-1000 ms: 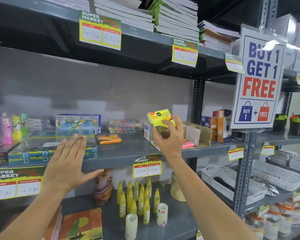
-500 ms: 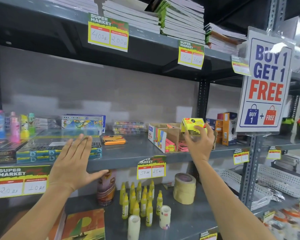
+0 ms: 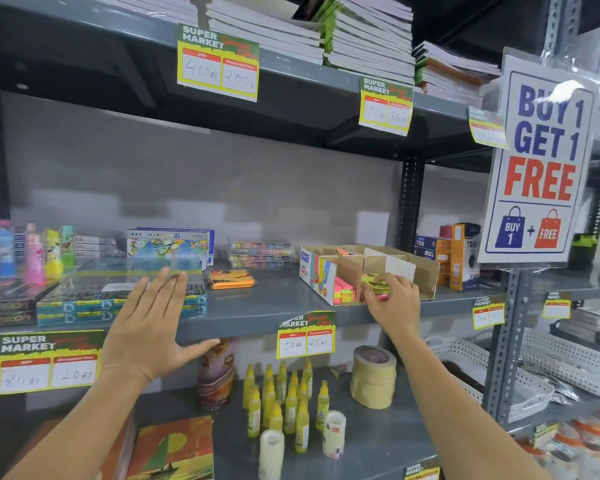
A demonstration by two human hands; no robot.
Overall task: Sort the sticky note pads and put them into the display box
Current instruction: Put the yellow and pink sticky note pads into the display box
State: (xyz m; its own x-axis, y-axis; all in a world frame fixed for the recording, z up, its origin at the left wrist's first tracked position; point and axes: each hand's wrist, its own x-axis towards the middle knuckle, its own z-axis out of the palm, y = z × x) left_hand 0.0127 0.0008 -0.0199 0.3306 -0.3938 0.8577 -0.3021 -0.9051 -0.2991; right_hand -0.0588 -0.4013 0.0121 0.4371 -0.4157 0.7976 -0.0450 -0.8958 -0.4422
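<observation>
Yellow glue bottles [image 3: 281, 400] stand near stacked masking tape [image 3: 373, 379] on the lower shelf.

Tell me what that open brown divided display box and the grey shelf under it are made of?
The open brown display box looks like matte cardboard: raw brown folded flaps and thin dividers. The grey shelf looks like painted metal, smooth with a slight sheen, held by perforated uprights.

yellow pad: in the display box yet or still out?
Partly in: the right hand holds the yellow pad low inside the display box, not released.
</observation>
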